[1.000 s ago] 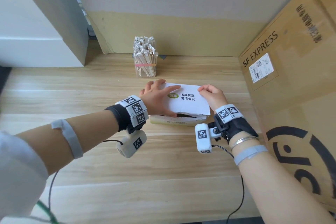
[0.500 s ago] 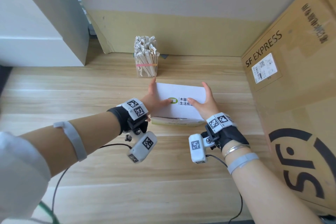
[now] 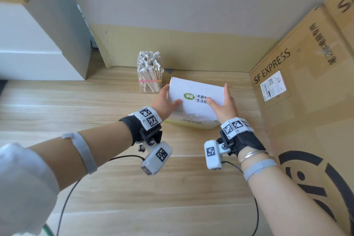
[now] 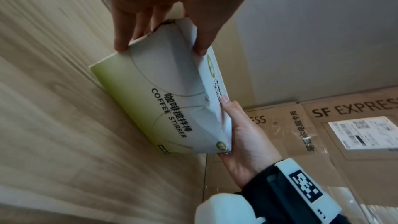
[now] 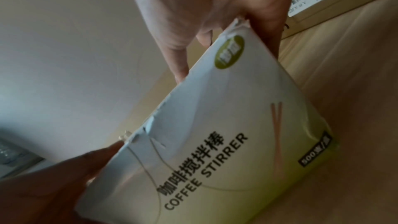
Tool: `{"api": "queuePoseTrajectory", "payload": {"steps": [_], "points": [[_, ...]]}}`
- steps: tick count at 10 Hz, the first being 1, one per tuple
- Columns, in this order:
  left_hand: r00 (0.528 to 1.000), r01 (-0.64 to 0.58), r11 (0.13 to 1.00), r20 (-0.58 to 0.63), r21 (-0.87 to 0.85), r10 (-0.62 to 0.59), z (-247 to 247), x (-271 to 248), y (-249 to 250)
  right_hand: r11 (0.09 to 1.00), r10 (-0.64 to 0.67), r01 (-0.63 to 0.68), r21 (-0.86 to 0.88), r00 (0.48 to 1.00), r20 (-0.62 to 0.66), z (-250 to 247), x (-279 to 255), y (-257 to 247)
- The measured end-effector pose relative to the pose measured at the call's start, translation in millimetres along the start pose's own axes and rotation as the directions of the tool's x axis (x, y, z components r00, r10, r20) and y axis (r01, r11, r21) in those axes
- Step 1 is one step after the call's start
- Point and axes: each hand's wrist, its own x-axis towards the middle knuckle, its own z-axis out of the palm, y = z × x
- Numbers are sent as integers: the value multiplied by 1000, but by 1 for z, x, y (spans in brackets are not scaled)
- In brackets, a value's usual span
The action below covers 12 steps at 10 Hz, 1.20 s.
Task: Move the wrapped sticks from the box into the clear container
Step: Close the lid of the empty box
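Gripping the white and pale green cardboard box [image 3: 195,101] from both ends, the left hand [image 3: 164,101] and the right hand [image 3: 224,105] each clamped it with a thumb laid on the white top face and the fingers [image 4: 120,28] reaching along the end. Both forearms stretched forward over the light wooden table [image 3: 115,188], wrists level, palms turned inward toward each other. The box sat tilted, its far edge raised, just to the right of the clear plastic container [image 3: 150,80], which stood upright near the wall, packed with white paper-wrapped sticks [image 3: 149,61].

From the head view only the white top with a green logo was readable. The left wrist view added the green front face printed "COFFEE STIRRER", torn along its upper edge, with the box's lower edge close to the table; whether it touched could not be told. The right wrist view showed a drawing of two sticks on that face. A large brown "SF EXPRESS" carton [image 3: 306,92] stood at the right.
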Motion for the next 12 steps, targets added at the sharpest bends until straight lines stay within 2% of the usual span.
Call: {"api": "queuePoseTrajectory", "payload": {"steps": [1, 3, 6, 9, 11, 12], "points": [[999, -26, 998, -39, -65, 24, 4, 12, 7, 999, -42, 42, -8, 999, -5, -8, 20, -10], [990, -110, 992, -101, -67, 103, 8, 41, 12, 992, -120, 120, -35, 993, -1, -7, 58, -24], [988, -66, 997, -145, -41, 59, 9, 68, 9, 989, -132, 135, -68, 990, 46, 6, 92, -24], [990, -28, 999, -137, 40, 34, 11, 72, 1, 989, -138, 140, -38, 989, 49, 16, 92, -14], [987, -3, 994, -160, 108, 20, 5, 62, 18, 978, -185, 183, -100, 983, -13, 3, 74, -30], [981, -43, 992, -181, 117, 64, 0, 51, 30, 976, -203, 196, -94, 976, -81, -5, 66, -42]]}}
